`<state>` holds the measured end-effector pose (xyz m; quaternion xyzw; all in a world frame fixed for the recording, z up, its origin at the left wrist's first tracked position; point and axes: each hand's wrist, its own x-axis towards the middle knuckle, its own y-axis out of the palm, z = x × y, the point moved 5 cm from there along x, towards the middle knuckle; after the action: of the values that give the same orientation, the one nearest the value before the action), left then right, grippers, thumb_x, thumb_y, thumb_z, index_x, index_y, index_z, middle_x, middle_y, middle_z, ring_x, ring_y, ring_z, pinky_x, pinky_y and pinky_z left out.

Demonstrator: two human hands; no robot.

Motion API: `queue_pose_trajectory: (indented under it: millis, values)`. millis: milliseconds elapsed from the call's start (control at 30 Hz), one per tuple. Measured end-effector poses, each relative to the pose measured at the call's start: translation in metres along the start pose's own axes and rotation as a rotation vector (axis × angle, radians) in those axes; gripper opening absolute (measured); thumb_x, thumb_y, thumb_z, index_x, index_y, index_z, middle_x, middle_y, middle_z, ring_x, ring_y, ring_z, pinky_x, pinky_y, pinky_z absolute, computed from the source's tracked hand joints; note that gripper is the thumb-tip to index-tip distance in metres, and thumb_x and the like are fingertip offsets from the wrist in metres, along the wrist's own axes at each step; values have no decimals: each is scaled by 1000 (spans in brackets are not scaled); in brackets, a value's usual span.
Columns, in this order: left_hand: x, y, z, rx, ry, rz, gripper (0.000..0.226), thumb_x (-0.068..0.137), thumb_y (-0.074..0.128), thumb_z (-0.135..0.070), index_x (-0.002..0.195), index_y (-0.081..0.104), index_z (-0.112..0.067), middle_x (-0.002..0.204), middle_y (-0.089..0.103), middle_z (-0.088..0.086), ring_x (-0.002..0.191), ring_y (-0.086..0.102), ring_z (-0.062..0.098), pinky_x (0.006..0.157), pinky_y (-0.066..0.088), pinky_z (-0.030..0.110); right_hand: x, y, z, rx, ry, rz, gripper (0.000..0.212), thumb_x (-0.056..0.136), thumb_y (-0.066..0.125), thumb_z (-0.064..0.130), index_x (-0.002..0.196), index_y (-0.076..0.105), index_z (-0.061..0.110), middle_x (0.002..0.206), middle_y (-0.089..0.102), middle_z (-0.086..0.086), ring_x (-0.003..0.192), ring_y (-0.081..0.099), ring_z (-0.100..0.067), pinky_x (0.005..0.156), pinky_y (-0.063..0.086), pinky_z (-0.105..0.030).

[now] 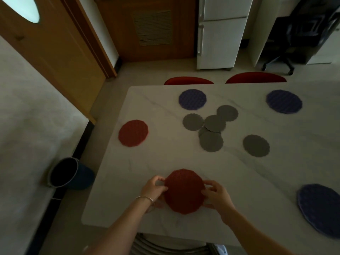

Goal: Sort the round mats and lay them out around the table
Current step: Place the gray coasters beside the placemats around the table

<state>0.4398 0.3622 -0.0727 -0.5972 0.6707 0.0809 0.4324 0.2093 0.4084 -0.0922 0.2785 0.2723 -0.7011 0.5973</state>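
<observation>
- The surface point(165, 159) is your landmark: three purple mats sit at its far and right sides, one red mat point(133, 133) at its left edge.
- You are laying the second red mat point(184, 191) at the near edge; left hand point(153, 188) and right hand point(218, 196) each pinch its rim.
- The grey mats point(211, 126) cluster mid-surface, unsorted; likely next, let go and spread them beside the big mats.

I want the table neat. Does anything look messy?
Yes. The small grey mats sit bunched mid-table, several overlapping, with one grey mat apart. The red and purple mats lie spaced near the edges.
</observation>
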Motion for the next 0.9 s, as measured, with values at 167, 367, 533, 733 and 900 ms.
queue_pose_trajectory:
  millis: [167, 367, 533, 733, 900]
  values:
    - [-5, -5, 1, -29, -20, 10, 34, 98, 40, -39, 91, 61, -13, 88, 61, 16, 81, 66, 35, 69, 53, 42, -1, 3, 1, 25, 69, -12, 27, 92, 43, 25, 105, 67, 19, 99, 64, -16, 86, 61, -28, 68, 57, -40]
    - [-11, -4, 10, -271, -205, 145, 51, 91, 27, -65, 95, 65, -30, 90, 60, 8, 70, 61, 22, 49, 56, 35, -9, -2, -3, 105, 104, -8, 33, 95, 35, 31, 107, 62, 15, 91, 61, -13, 81, 59, -25, 71, 52, -39]
    - [-8, -10, -7, -209, -135, 22, 40, 93, 43, -51, 106, 64, -20, 89, 55, 8, 63, 56, 20, 54, 53, 36, -11, -17, 7, 43, 31, -118, 24, 91, 48, 26, 100, 65, 12, 95, 61, -12, 78, 58, -26, 67, 52, -39]
    - [10, 23, -87, -285, -16, 70, 37, 91, 51, -42, 116, 56, -15, 93, 51, 6, 65, 56, 19, 47, 54, 35, 15, -72, 62, 31, -134, -230, 19, 92, 51, 23, 101, 64, 12, 94, 61, -9, 78, 58, -25, 71, 54, -42]
    - [36, 83, -162, -244, 118, 80, 22, 93, 49, -39, 110, 55, -28, 100, 54, 6, 77, 58, 21, 61, 58, 42, 66, -108, 108, -40, -207, -271, 23, 90, 56, 20, 111, 63, 15, 97, 63, -8, 86, 61, -24, 74, 56, -42]
